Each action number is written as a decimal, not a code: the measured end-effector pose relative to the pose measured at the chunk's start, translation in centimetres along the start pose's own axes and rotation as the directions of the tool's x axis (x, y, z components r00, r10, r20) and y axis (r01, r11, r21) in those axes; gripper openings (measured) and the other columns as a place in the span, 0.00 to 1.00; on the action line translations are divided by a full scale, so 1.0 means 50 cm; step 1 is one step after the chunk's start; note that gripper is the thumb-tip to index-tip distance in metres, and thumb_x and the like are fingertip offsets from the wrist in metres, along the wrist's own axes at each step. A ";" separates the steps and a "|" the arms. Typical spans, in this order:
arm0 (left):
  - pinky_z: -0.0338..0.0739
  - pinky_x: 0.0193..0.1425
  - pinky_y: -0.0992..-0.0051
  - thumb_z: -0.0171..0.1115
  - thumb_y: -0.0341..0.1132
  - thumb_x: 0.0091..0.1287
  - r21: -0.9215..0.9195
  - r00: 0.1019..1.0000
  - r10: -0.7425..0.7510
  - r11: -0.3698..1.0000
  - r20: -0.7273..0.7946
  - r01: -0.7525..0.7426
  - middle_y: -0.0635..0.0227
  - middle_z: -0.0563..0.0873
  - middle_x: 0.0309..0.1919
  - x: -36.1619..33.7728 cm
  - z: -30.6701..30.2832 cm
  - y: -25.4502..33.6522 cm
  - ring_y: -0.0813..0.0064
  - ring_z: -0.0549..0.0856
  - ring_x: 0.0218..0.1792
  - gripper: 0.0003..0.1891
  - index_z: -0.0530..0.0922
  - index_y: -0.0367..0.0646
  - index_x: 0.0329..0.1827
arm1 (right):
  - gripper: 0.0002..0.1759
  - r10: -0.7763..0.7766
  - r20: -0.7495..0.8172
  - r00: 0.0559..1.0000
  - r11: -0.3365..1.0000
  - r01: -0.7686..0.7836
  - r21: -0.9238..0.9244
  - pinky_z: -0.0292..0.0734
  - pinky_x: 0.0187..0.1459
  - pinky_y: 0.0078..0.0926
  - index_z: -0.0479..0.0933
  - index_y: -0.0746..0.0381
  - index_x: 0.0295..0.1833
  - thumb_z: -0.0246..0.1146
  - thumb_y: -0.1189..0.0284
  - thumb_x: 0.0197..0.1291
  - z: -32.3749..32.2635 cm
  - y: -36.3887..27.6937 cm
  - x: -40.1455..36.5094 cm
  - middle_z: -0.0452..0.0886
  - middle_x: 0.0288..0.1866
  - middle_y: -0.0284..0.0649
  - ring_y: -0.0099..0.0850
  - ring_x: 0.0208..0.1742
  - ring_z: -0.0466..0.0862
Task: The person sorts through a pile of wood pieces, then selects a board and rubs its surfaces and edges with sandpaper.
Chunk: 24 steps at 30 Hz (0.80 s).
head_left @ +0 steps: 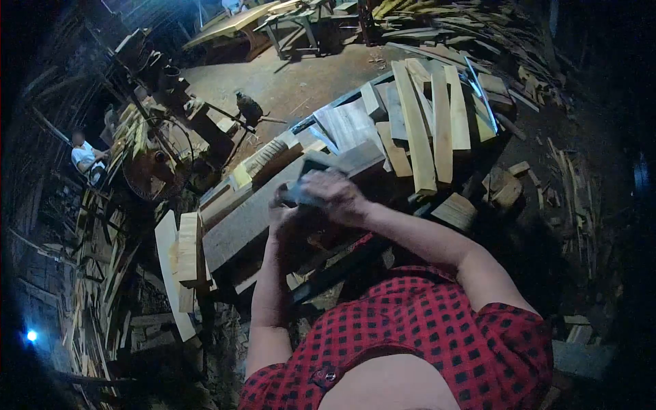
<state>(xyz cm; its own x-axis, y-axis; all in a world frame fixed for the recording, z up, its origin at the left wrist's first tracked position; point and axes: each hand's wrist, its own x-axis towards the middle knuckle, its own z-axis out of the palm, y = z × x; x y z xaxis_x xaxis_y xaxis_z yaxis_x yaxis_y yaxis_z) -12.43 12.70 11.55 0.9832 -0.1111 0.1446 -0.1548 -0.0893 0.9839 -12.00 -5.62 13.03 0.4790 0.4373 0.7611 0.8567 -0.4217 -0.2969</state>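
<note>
Both my hands come together over a thick wooden beam lying across the bench. My right hand is blurred, its fingers curled over a small grey-blue block-like object. Close against the near end of that object is my left hand, its fingers bent around it. A dark flat piece shows just beyond my right knuckles. What exactly the hands hold I cannot tell. Long pale planks and a wide light board lie on the bench to the right of and beyond my hands.
A short timber block and a pale board stand at the bench's left end. Scrap wood is heaped at the left. A person sits at far left. Behind the bare floor stands a wooden table.
</note>
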 end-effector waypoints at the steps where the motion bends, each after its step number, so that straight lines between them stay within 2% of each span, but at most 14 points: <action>1: 0.72 0.54 0.75 0.72 0.30 0.45 -0.009 0.982 0.188 0.982 0.020 -0.188 0.62 0.78 0.49 0.017 -0.021 -0.037 0.75 0.77 0.49 0.31 0.69 0.36 0.55 | 0.12 -0.018 0.016 1.000 0.999 0.018 0.045 0.71 0.51 0.39 0.73 0.60 0.45 0.53 0.76 0.52 -0.019 0.041 0.001 0.79 0.41 0.43 0.42 0.46 0.79; 2: 0.72 0.54 0.75 0.72 0.30 0.45 -0.010 0.983 0.183 0.983 0.012 -0.183 0.62 0.78 0.49 0.025 -0.036 -0.073 0.75 0.77 0.49 0.31 0.69 0.36 0.55 | 0.08 -0.096 -0.335 0.937 0.994 0.108 0.019 0.72 0.42 0.41 0.72 0.60 0.39 0.52 0.76 0.53 -0.020 0.074 -0.014 0.76 0.33 0.42 0.42 0.38 0.79; 3: 0.70 0.56 0.75 0.71 0.27 0.43 0.038 0.980 0.199 0.979 -0.026 -0.198 0.62 0.78 0.49 0.035 -0.046 -0.104 0.74 0.76 0.51 0.33 0.69 0.36 0.55 | 0.07 0.420 0.199 0.885 0.850 -0.307 -0.429 0.71 0.44 0.40 0.71 0.59 0.39 0.50 0.74 0.56 -0.060 0.112 -0.019 0.76 0.34 0.42 0.41 0.40 0.79; 4: 0.69 0.59 0.74 0.70 0.25 0.40 0.085 0.973 0.220 0.973 -0.065 -0.214 0.63 0.77 0.49 0.042 -0.050 -0.117 0.74 0.75 0.52 0.34 0.69 0.36 0.56 | 0.09 0.132 -0.196 0.972 0.917 -0.195 -0.347 0.70 0.45 0.38 0.72 0.58 0.40 0.47 0.70 0.59 -0.079 0.129 -0.035 0.77 0.36 0.43 0.42 0.44 0.78; 8: 0.68 0.61 0.71 0.70 0.25 0.39 -0.215 0.989 0.128 0.966 -0.077 -0.142 0.61 0.77 0.49 0.018 -0.009 -0.038 0.72 0.75 0.53 0.37 0.67 0.36 0.58 | 0.08 0.150 -0.399 0.905 0.865 -0.315 -0.390 0.69 0.46 0.39 0.73 0.59 0.36 0.48 0.70 0.58 -0.024 0.153 -0.030 0.77 0.38 0.45 0.44 0.44 0.77; 9: 0.67 0.62 0.69 0.69 0.27 0.41 -0.185 0.994 0.103 0.977 -0.045 -0.110 0.61 0.77 0.49 0.005 0.001 0.001 0.72 0.75 0.53 0.36 0.67 0.37 0.58 | 0.08 0.413 -0.110 0.904 0.871 -0.427 -0.241 0.67 0.50 0.44 0.73 0.60 0.37 0.52 0.69 0.57 -0.052 0.076 0.005 0.78 0.42 0.48 0.45 0.49 0.76; 11: 0.66 0.64 0.68 0.69 0.28 0.43 -0.150 0.997 0.079 0.985 -0.018 -0.081 0.60 0.77 0.49 -0.008 0.003 0.019 0.72 0.75 0.54 0.34 0.67 0.37 0.58 | 0.11 0.205 0.063 0.977 0.875 -0.212 0.435 0.64 0.55 0.47 0.74 0.60 0.42 0.54 0.70 0.54 0.102 0.111 -0.028 0.76 0.48 0.49 0.44 0.55 0.74; 13: 0.70 0.61 0.68 0.68 0.32 0.49 -0.851 0.956 -0.247 0.457 0.157 0.258 0.60 0.77 0.49 -0.026 -0.004 0.008 0.73 0.77 0.52 0.30 0.68 0.37 0.57 | 0.16 0.040 -0.036 0.999 0.997 -0.042 -0.066 0.59 0.61 0.46 0.74 0.60 0.47 0.54 0.73 0.50 0.060 -0.064 0.010 0.73 0.55 0.48 0.42 0.61 0.71; 16: 0.73 0.56 0.70 0.64 0.33 0.55 -0.799 0.957 -0.259 0.543 0.133 0.258 0.61 0.78 0.49 -0.023 -0.006 -0.005 0.74 0.78 0.50 0.25 0.68 0.37 0.55 | 0.19 0.041 0.101 0.994 0.999 -0.040 -0.013 0.55 0.65 0.44 0.73 0.61 0.50 0.54 0.74 0.50 0.038 -0.060 0.011 0.70 0.61 0.47 0.41 0.65 0.67; 17: 0.75 0.52 0.72 0.64 0.28 0.53 -0.316 0.985 0.142 0.943 0.094 -0.106 0.60 0.79 0.47 -0.008 -0.012 -0.012 0.73 0.80 0.48 0.26 0.68 0.36 0.56 | 0.17 0.063 0.086 0.994 0.997 -0.058 -0.055 0.59 0.64 0.39 0.74 0.61 0.49 0.53 0.74 0.51 0.017 -0.029 0.004 0.72 0.59 0.47 0.39 0.63 0.70; 18: 0.75 0.52 0.72 0.64 0.28 0.53 -0.314 0.985 0.148 0.943 0.089 -0.113 0.60 0.79 0.47 -0.002 -0.014 -0.019 0.73 0.80 0.48 0.26 0.68 0.36 0.56 | 0.14 -0.002 -0.078 0.997 0.965 0.022 0.261 0.70 0.51 0.35 0.75 0.62 0.45 0.53 0.76 0.50 0.043 0.066 -0.023 0.78 0.47 0.45 0.40 0.52 0.77; 20: 0.76 0.51 0.71 0.66 0.23 0.47 -0.082 0.981 0.174 0.980 -0.085 -0.180 0.60 0.80 0.46 0.005 -0.004 -0.030 0.71 0.80 0.45 0.30 0.68 0.35 0.56 | 0.10 0.313 -0.041 0.949 0.949 -0.314 -0.003 0.67 0.33 0.39 0.75 0.63 0.39 0.50 0.73 0.56 -0.043 0.115 -0.047 0.77 0.33 0.44 0.41 0.36 0.78; 21: 0.76 0.51 0.70 0.68 0.20 0.41 -0.284 0.992 0.076 0.953 -0.103 -0.103 0.59 0.79 0.46 -0.005 0.017 0.012 0.69 0.80 0.45 0.35 0.67 0.34 0.57 | 0.12 0.073 -0.372 0.925 0.924 -0.203 -0.324 0.68 0.34 0.38 0.75 0.63 0.41 0.48 0.70 0.59 -0.060 0.139 -0.056 0.77 0.37 0.43 0.39 0.39 0.78; 24: 0.74 0.54 0.69 0.68 0.20 0.41 -0.164 0.994 0.078 0.982 -0.074 -0.090 0.58 0.78 0.48 0.007 -0.004 -0.010 0.69 0.78 0.50 0.34 0.67 0.34 0.57 | 0.16 0.244 -0.376 0.894 0.801 -0.404 -0.442 0.65 0.54 0.41 0.76 0.63 0.46 0.50 0.72 0.54 -0.057 0.128 -0.053 0.78 0.47 0.47 0.41 0.54 0.75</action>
<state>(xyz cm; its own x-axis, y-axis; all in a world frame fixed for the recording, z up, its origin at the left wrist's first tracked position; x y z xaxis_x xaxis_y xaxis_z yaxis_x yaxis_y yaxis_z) -11.98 12.88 11.11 0.9726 -0.0437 0.2285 -0.2243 0.0846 0.9708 -8.31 -11.75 10.78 0.5651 -0.0107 0.8249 0.4077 -0.8656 -0.2906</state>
